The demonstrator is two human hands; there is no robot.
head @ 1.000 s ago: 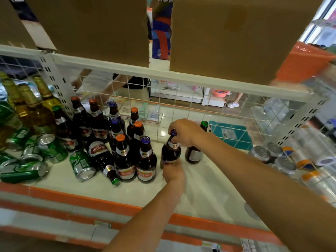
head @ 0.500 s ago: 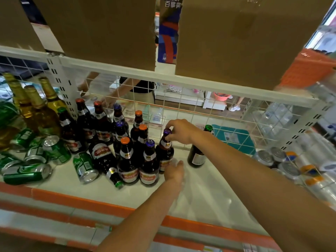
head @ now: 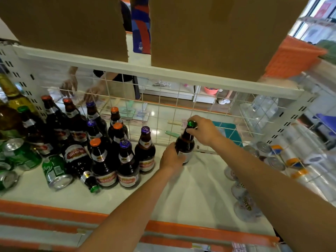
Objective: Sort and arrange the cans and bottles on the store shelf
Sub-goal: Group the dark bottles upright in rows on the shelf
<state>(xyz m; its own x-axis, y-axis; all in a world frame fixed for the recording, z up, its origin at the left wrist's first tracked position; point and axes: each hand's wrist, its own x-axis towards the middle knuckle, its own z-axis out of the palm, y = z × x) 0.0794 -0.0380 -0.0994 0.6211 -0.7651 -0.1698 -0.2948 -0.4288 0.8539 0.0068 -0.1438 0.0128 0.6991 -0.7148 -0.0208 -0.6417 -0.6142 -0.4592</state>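
Note:
A dark green-capped bottle stands upright on the white shelf, right of the others. My right hand grips its neck under the cap, and my left hand wraps its lower body. To its left stands a purple-capped bottle, at the right end of a cluster of dark bottles with orange, purple and red caps. One dark bottle lies on its side in front of the cluster. Green cans lie tipped at the left.
A wire grid backs the shelf, and a person stands behind it. Silver-topped cans and plastic-wrapped packs fill the right side. Cardboard boxes sit on the shelf above. An orange strip edges the shelf front. Tall yellowish bottles stand far left.
Both hands have left the purple-capped bottle, which now stands beside the cluster. They moved right and took hold of the green-capped bottle.

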